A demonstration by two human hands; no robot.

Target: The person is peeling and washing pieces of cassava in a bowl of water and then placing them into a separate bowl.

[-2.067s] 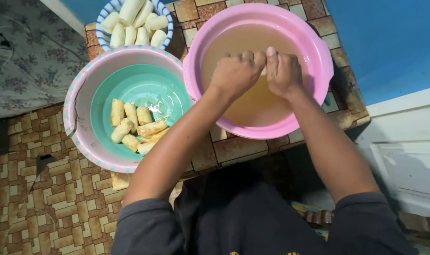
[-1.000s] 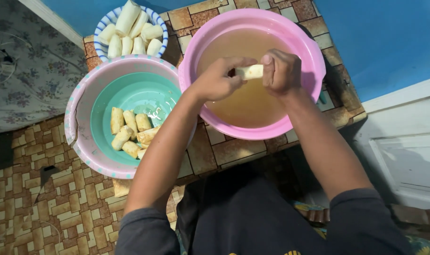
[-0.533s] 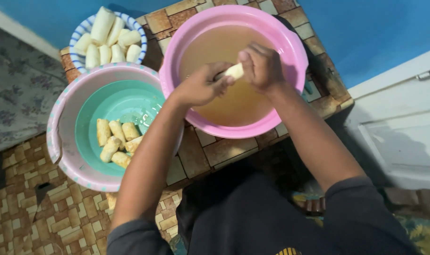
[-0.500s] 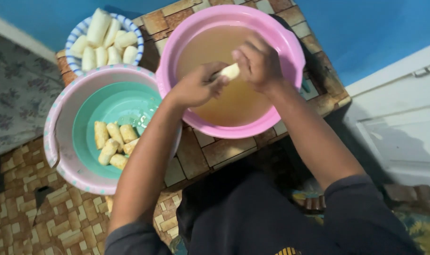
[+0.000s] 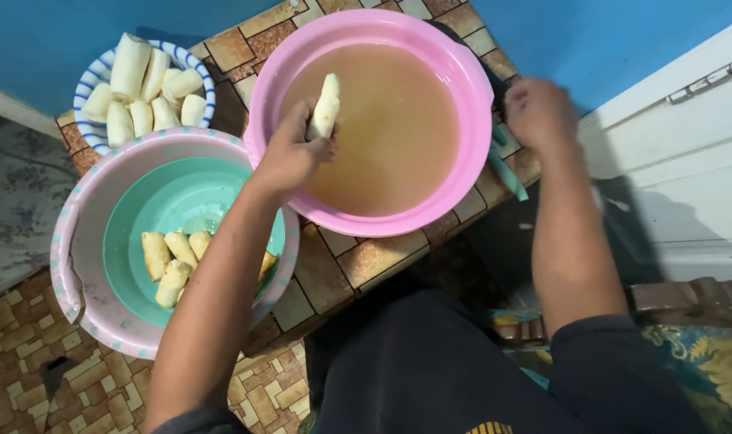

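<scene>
Pink basin (image 5: 470, 88) w/ brown water (image 5: 398, 128); teal bowl (image 5: 181, 209); blue-striped plate (image 5: 88, 80).

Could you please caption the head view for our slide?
Left hand holds a peeled cassava piece over a pink basin of murky water.

Head cam, looking straight down, close over basins (image 5: 462, 72).

R hand (image 5: 540, 112) blurred; fingers unclear
</scene>
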